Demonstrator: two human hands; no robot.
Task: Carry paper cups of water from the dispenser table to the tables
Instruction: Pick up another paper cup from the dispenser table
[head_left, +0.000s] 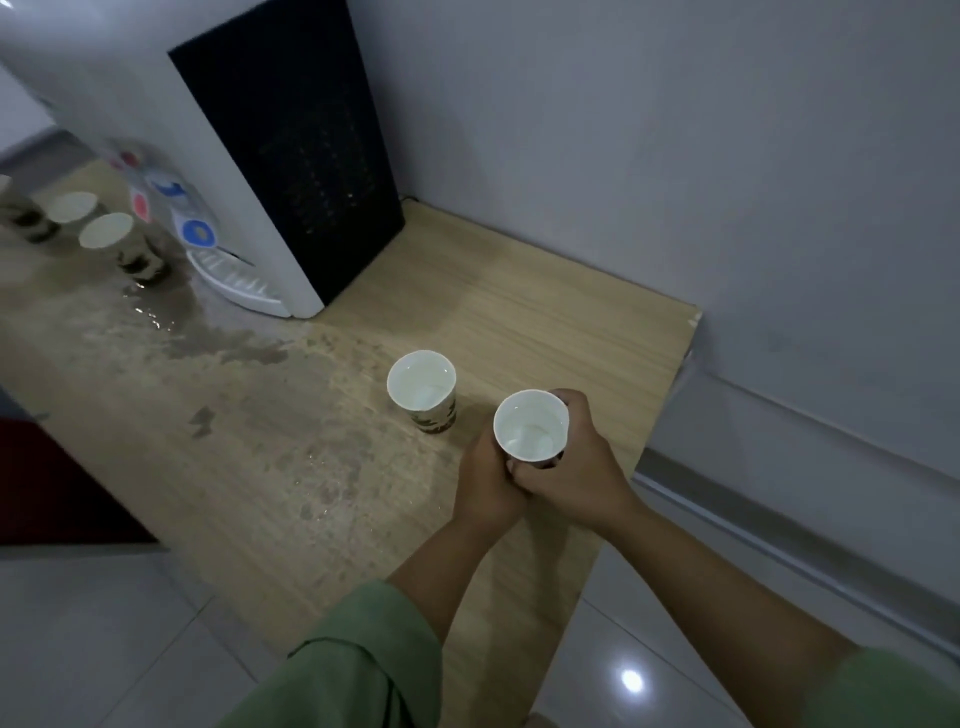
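While both hands close around it, the white paper cup with a dark printed band stands near the right end of the pale wood-grain laminate table, water visible inside. The right hand wraps its far and right side with curled fingers; the left hand presses against its near-left side, the two hands touching below the rim. A second, matching paper cup of water stands just beside it to the left, apart from both hands. Bare tabletop lies between the held cup and the table's chipped right edge. Spilled water wets the left part, near the white and black water dispenser, where three more cups stand, blurred. The dispenser's red and blue labels cannot be read. Green sleeves cover the forearms.
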